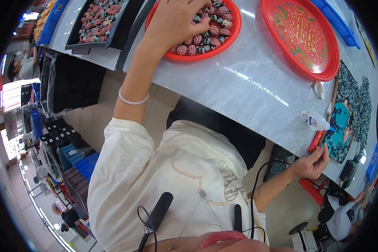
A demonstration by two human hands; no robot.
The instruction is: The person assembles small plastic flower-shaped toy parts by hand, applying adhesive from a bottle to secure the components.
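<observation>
Reaching over a round red tray, my left hand has its thumb and forefinger apart above the pieces. The tray holds many pink knobbly pieces mixed with small grey-green and black ones. Any touch under the fingertips is hard to see. Far to the right, my right hand is closed in a pinch at the table's edge, beside a teal board with dark bits on it. Whatever sits between those fingertips is too small to make out. A red stick-like object lies just above this hand.
A black bin of similar pieces stands at the upper left. A patterned red tray lies at the upper right. A white squeeze bottle with a blue tip lies near the board. Small dark pieces spread beyond it. A black cable hangs near my right arm.
</observation>
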